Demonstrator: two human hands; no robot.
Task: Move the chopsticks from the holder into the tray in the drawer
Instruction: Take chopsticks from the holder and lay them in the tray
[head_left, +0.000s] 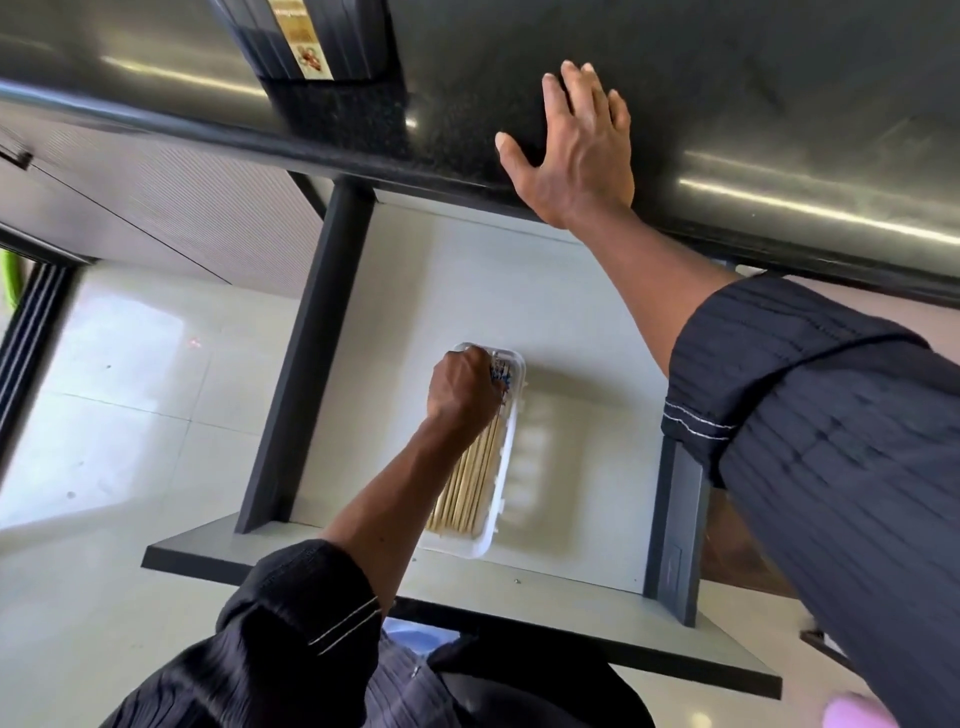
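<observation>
A bundle of pale wooden chopsticks (470, 480) with blue-patterned tops lies lengthwise in a white plastic tray (506, 488) inside the open drawer (571, 332). My left hand (464, 387) is down in the tray, its fingers closed around the patterned top ends of the chopsticks. Flat on the dark countertop (779, 104) above the drawer rests my right hand (576, 150), fingers spread, holding nothing. A black ribbed holder (306, 39) with a gold label stands on the counter at the upper left; its inside is hidden.
The drawer has dark side rails (306, 358) and a grey front panel (519, 608) near my body. Pale floor tiles (114, 389) lie to the left. A grey cabinet front (171, 208) sits under the counter at left.
</observation>
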